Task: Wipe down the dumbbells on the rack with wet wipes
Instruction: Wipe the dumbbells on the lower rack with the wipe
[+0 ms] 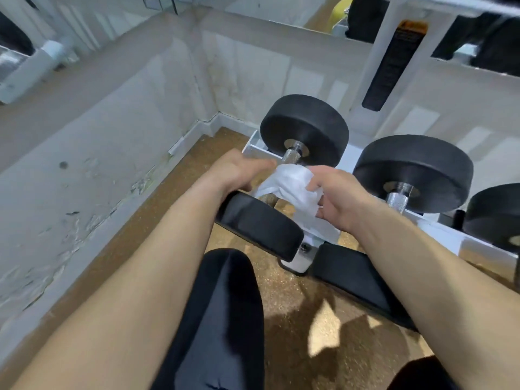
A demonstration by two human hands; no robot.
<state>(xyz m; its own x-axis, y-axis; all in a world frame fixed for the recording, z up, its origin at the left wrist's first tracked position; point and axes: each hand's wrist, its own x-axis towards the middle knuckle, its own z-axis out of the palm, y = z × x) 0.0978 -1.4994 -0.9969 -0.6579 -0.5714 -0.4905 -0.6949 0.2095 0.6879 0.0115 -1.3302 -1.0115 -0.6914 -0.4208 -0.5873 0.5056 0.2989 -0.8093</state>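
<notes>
Dumbbell (304, 128) on rack (327, 235), wipe (292, 184) over handle (291, 156), right grip (340, 198) pinching wipe, left grip (239, 170) unclear

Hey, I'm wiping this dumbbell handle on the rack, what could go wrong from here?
1. The dumbbell sits at the open end of the rack; a hard tug by the right hand on the wipe might roll it off toward your knee.
2. The wipe is bunched on the handle, so the black heads could get skipped.
</notes>
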